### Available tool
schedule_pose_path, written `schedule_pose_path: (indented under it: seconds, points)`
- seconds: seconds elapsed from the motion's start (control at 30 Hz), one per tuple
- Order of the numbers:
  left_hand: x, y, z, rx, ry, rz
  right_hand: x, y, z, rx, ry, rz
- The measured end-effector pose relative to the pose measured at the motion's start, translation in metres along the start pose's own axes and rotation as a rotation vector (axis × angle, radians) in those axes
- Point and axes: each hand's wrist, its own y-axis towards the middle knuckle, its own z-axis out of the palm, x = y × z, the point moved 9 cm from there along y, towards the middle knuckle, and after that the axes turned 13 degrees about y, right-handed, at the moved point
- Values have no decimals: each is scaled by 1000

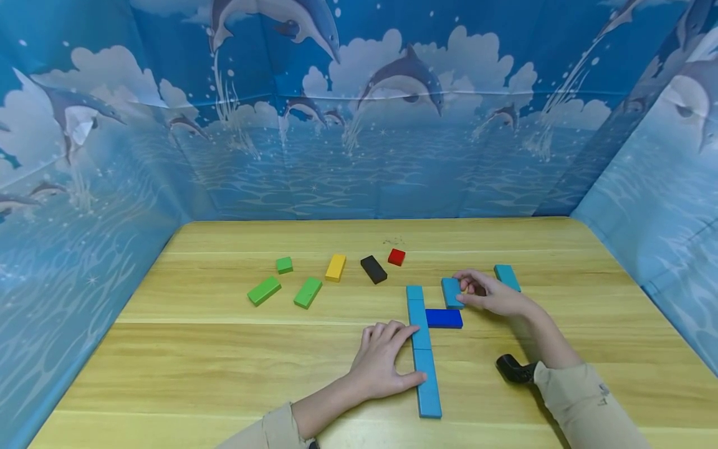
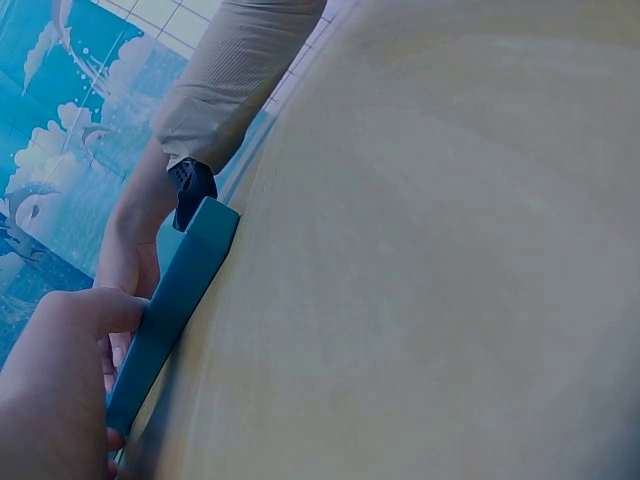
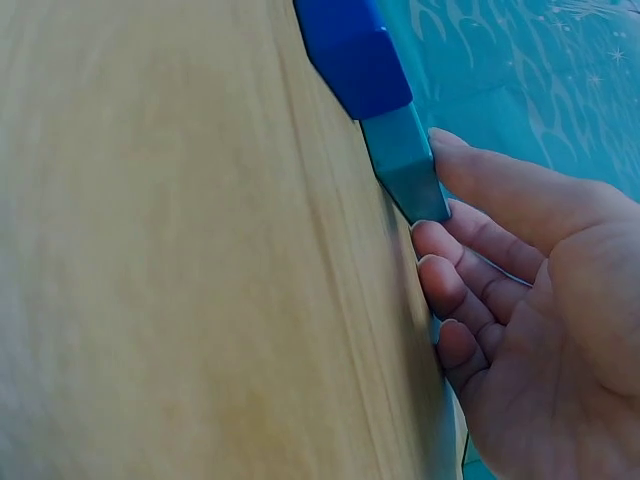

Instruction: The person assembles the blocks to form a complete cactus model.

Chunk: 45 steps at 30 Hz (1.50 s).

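In the head view, three light-blue blocks (image 1: pixel 429 393) form a straight line running away from me. My left hand (image 1: pixel 378 365) lies along their left side, thumb on the nearest block and index finger on the middle one, fingers spread. Against the right side of the line lies a dark-blue block (image 1: pixel 444 318), crosswise. Just beyond it, my right hand (image 1: pixel 493 294) pinches a separate light-blue block (image 1: pixel 450 292) at its right side. In the right wrist view, the thumb (image 3: pixel 490 175) is at that block's edge and the other fingers are curled.
Farther right lies another light-blue block (image 1: pixel 507 277). Toward the back left are green blocks (image 1: pixel 308 293), a yellow block (image 1: pixel 335 267), a black block (image 1: pixel 373 269) and a red block (image 1: pixel 396 257). A dolphin-print sheet (image 1: pixel 359 168) encloses the wooden table (image 1: pixel 224 368).
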Motion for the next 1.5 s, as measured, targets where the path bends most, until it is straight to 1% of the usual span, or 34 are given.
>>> schedule_pose_path:
  seconds: [0.23, 0.7, 0.9, 1.07, 1.17, 1.3, 1.37, 1.43, 1.5]
  points:
    - [0, 1, -1, 4, -5, -3, 1, 0, 0, -3, -23, -10]
    - [1, 1, 0, 15, -8, -2, 1, 1, -1, -13, -48, 7]
    - [1, 1, 0, 14, -11, 1, 2, 0, -1, -14, -42, 12]
    - [1, 1, 0, 12, -10, 3, 5, -1, -3, -23, -22, -10]
    - [1, 1, 1, 15, -7, 1, 10, -3, -11, -63, -8, -37]
    - [1, 0, 1, 14, -4, -1, 22, -11, -32, -173, -25, -83]
    - [1, 0, 1, 9, -4, 0, 26, -17, -45, -227, -52, -93]
    - [1, 0, 1, 2, -3, 1, 26, -24, -58, -268, -80, -82]
    - [0, 0, 1, -3, 0, 3, 23, -32, -69, -290, -107, -62]
